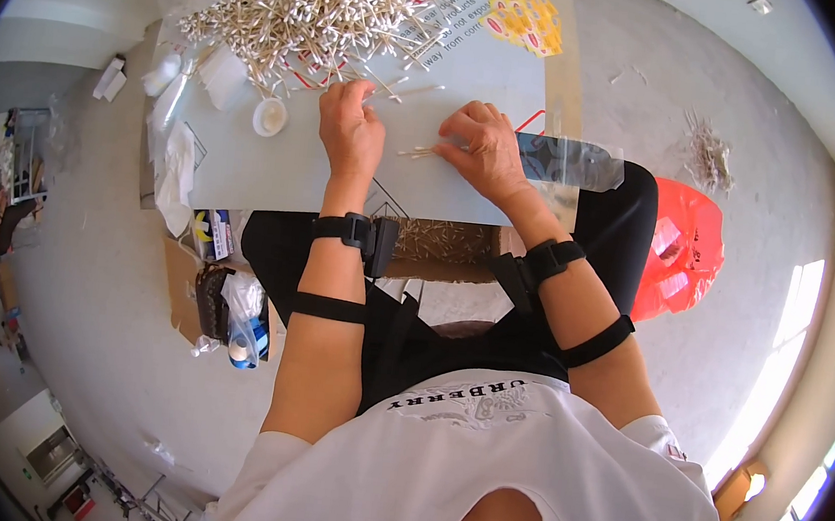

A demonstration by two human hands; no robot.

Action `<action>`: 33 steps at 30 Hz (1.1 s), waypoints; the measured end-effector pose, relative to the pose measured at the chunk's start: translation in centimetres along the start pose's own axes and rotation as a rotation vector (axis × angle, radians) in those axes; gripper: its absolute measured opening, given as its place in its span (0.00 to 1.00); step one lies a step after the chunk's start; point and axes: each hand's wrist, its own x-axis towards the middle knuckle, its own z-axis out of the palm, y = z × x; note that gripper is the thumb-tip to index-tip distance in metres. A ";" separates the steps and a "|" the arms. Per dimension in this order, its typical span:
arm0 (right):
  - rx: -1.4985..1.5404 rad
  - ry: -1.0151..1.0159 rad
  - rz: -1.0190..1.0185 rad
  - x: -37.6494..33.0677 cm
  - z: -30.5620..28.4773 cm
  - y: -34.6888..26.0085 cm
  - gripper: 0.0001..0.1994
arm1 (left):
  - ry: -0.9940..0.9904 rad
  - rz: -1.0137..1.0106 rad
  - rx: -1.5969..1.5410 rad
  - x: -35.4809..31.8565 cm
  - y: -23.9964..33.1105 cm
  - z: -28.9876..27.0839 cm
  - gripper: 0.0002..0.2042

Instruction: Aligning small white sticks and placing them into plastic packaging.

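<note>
A big heap of cotton swabs [301, 8] covers the far left part of the table [275, 172], with loose swabs spilling along its near edge. My left hand [351, 132] is at that near edge, its fingers bent and drawn together; whatever they pinch is too small to make out. To its right, my right hand [487, 149] is low over the tabletop, thumb and fingers closed on a few cotton swabs [416, 152] whose tips point left. A small round white lid [270, 117] lies left of my left hand.
A clear bottle [588, 164] lies beside my right hand. Yellow stickers [524, 18] are at the far right. Below the table's near edge is a cardboard box [444, 248] of swabs. A red plastic bag [679, 254] and scattered sticks [709, 156] lie on the floor.
</note>
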 end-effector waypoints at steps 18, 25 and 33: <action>-0.036 0.174 -0.041 4.7 3.1 0.1 0.05 | -0.082 0.137 0.270 2.3 -1.4 -0.3 0.23; 0.011 -0.083 -0.138 2.7 0.3 1.7 0.03 | -0.005 0.265 0.173 1.7 -1.5 0.2 0.14; 0.027 -0.075 -0.045 2.5 0.4 0.9 0.04 | -0.004 0.268 0.166 1.7 -1.3 0.3 0.13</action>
